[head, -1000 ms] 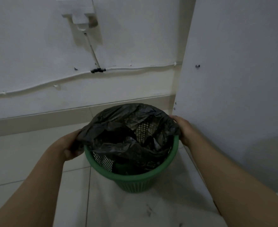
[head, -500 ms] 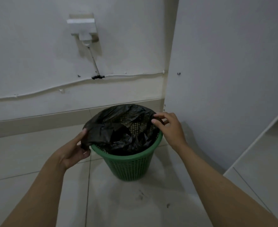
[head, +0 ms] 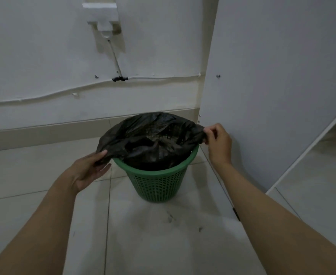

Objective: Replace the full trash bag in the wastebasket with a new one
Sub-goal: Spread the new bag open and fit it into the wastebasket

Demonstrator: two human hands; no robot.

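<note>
The right hand (head: 219, 142) has its fingers curled, pinching a gathered fold of the black trash bag (head: 151, 139) at the right side of the rim; the left hand (head: 88, 168) pinches the bag's left edge between thumb above and nearly straight fingers beneath, palm turned up. Between the two hands the bag's mouth is stretched wide, draped over the far rim and left side of the green plastic wastebasket (head: 157, 182); the near rim shows bare. The film sags into the basket, crumpled; the lattice wall shows faintly through it, and what lies inside cannot be told. The wastebasket stands upright on the pale tiled floor (head: 163, 245), near a white panel (head: 272, 86) on its right; a white cable (head: 163, 77) runs along the wall behind.
</note>
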